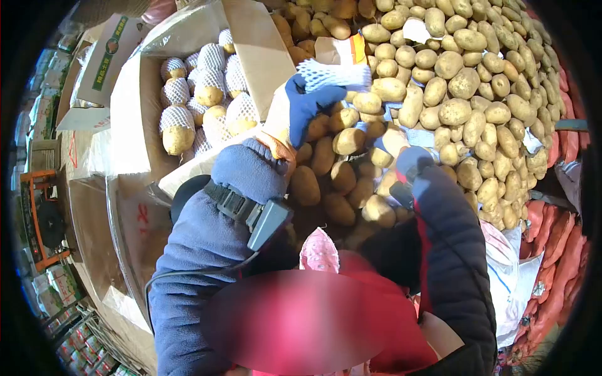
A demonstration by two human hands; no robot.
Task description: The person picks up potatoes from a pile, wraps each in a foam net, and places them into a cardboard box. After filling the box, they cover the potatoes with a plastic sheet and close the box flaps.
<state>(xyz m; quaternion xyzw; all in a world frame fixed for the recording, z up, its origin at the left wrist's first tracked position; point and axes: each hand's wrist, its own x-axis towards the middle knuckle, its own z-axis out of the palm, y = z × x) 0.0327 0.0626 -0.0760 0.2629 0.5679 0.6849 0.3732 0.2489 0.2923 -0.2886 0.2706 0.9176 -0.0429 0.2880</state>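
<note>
My left hand (308, 108), in a blue glove with an orange cuff, is closed on a white foam net sleeve (335, 75) that sticks out to the right above the potatoes. My right hand (414, 164), in a dark glove, reaches down among the loose potatoes (454, 111), close beside a light tan potato (394, 141). Its fingers are partly hidden, and I cannot tell whether they grip a potato. Left of my left hand, an open cardboard box (133, 119) holds several potatoes in white foam nets (178, 130).
A large heap of potatoes spreads from the middle to the upper right. Red mesh sacks (561, 250) and a white sack (505, 276) lie at right. Another carton (110, 59) stands at upper left, and an orange-and-black scale-like object (47, 216) is at far left.
</note>
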